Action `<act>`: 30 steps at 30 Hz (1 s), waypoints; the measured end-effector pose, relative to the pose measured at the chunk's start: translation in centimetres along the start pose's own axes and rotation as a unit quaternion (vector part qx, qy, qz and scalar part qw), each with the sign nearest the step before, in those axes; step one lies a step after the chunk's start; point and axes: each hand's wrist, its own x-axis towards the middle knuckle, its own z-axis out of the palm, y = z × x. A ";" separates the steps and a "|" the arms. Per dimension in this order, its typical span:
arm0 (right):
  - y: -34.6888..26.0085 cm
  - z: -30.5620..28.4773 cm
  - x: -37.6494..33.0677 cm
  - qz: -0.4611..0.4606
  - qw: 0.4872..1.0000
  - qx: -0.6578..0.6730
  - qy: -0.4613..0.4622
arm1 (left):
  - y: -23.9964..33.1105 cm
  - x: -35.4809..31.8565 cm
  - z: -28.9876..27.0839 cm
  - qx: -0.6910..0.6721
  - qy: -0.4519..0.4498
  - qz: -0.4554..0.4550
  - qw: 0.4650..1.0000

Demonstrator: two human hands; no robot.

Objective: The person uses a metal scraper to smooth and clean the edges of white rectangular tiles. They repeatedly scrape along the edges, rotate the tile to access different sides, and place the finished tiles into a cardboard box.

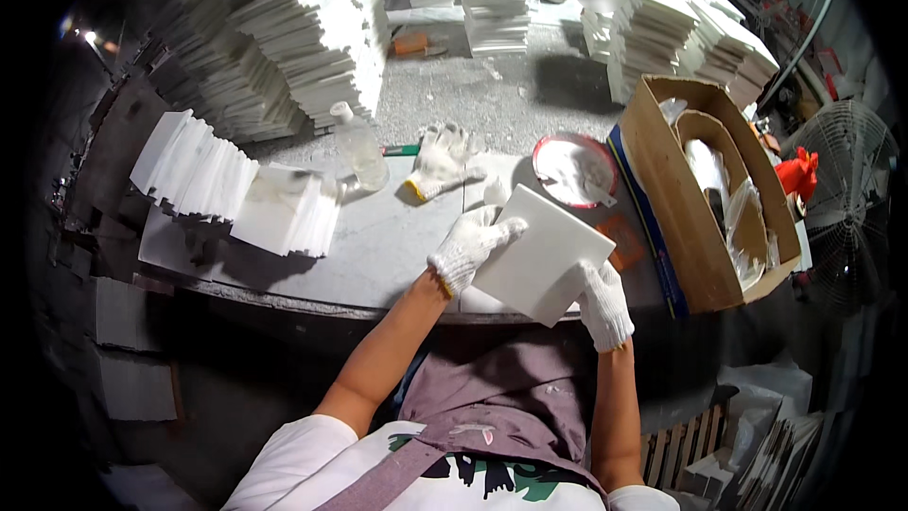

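Observation:
A square white tile is held tilted above the front edge of the worktable. My left hand, in a white knit glove, grips its left edge with the thumb on top. On the tile's right side my right hand, gloved the same way, is closed on the edge; its fingers underneath are hidden. Just beyond the tile lies a red-rimmed bowl with white paste and a flat blade in it. A spare white glove rests on the table beside a green-handled tool.
A clear bottle stands left of the spare glove. Rows of white tiles sit at the left, with tall tile stacks behind. An open cardboard box holds plastic-wrapped items at the right. A fan stands beyond it.

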 end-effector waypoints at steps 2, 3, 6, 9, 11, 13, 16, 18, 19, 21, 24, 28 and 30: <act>0.5 -0.5 0.0 -0.019 0.999 0.004 0.026 | -0.2 0.6 0.5 0.016 -0.014 -0.028 0.999; 0.6 -0.6 -0.4 -0.021 0.999 0.014 0.041 | -0.2 0.7 0.8 0.020 -0.022 -0.037 0.999; 0.8 -0.6 -0.6 -0.035 0.995 0.059 0.071 | -0.3 1.3 0.8 0.030 -0.059 -0.037 0.997; 1.3 -1.0 -0.7 -0.031 0.992 0.105 0.060 | -0.1 1.6 0.6 0.084 -0.093 -0.035 0.992; 2.2 -1.5 -0.6 -0.034 0.989 0.134 0.056 | -0.1 1.7 0.3 0.137 -0.107 -0.002 0.985; 3.2 -1.9 -0.4 -0.035 0.984 0.164 0.063 | -0.6 1.9 -0.3 0.189 -0.115 0.065 0.973; 3.9 -1.7 -0.8 -0.032 0.978 0.190 0.077 | -0.8 -0.1 -1.9 0.098 -0.059 0.037 0.993; 3.9 -1.4 -1.1 -0.031 0.972 0.218 0.080 | -1.3 -1.9 -2.7 -0.044 -0.069 0.051 0.995; 3.9 -1.2 -1.2 -0.031 0.969 0.230 0.081 | -2.1 -2.7 -2.4 -0.077 -0.057 0.064 0.993; 3.9 -0.4 -1.2 -0.024 0.962 0.258 0.085 | -3.8 -4.2 -1.1 -0.139 -0.030 0.091 0.986; 4.1 0.9 -1.3 -0.013 0.961 0.264 0.085 | -7.1 -5.7 0.9 -0.192 -0.025 -0.009 0.981; 3.7 1.9 -1.8 0.006 0.971 0.225 0.086 | -6.6 -4.7 3.6 -0.143 0.087 -0.026 0.985; 2.6 2.7 -1.9 0.041 0.969 0.215 0.117 | -6.0 -4.5 4.0 -0.097 0.111 0.010 0.989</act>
